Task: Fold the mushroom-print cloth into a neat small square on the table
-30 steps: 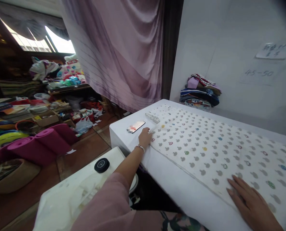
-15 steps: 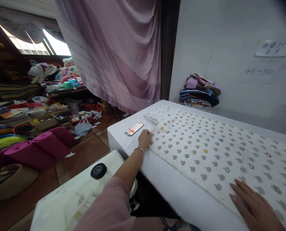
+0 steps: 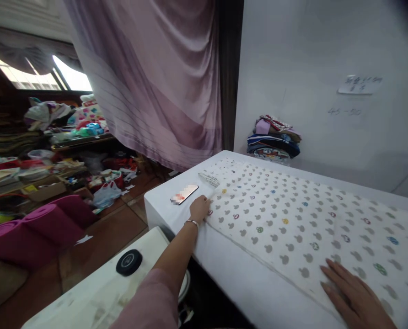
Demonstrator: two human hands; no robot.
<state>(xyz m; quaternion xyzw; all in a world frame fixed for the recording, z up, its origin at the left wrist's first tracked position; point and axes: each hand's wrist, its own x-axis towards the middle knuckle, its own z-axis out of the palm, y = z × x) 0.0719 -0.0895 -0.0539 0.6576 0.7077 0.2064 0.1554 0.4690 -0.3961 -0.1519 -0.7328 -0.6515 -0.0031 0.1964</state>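
A white cloth point(image 3: 269, 219) printed with rows of grey shapes and a few coloured ones lies spread flat over the white-covered table point(image 3: 221, 260). At its near left corner, my left hand point(image 3: 200, 209) has its fingers closed on the edge. My right hand point(image 3: 357, 292) rests flat on the near side of the cloth, fingers stretched out. A small folded patterned piece point(image 3: 210, 178) lies at the far left end of the cloth. Just beyond my left hand is a phone point(image 3: 185, 194) on the table.
A pale cabinet top point(image 3: 87, 292) with a round black object point(image 3: 129, 262) stands left of the table. Folded fabrics point(image 3: 273, 139) are stacked by the wall. A purple curtain point(image 3: 163, 82) hangs behind. Pink rolled mats point(image 3: 39, 228) and cluttered boxes occupy the left floor.
The view has turned slightly right and up, so everything sits lower and further left. Both hands keep about the same places on the cloth, which lies as before.
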